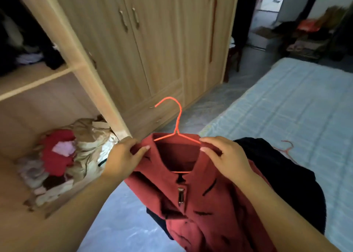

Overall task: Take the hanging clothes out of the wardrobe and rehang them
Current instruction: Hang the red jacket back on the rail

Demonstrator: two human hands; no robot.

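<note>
A dark red zip-neck top (198, 209) with black marks hangs in front of me on an orange wire hanger (176, 117), whose hook points up and left. My left hand (122, 156) pinches the left side of the collar. My right hand (227, 156) pinches the right side of the collar, over the hanger's arm. The wooden wardrobe (91, 91) stands to the left with its near compartment open. Dark clothes (28, 41) hang and lie in its upper section.
A pile of crumpled clothes (63, 156) fills the wardrobe's bottom shelf. The wardrobe's other doors (152, 51) are closed. A bed with a pale blue cover (296, 108) is on the right, with a black garment (277, 165) and another orange hanger (287, 146) on it. Grey floor lies between.
</note>
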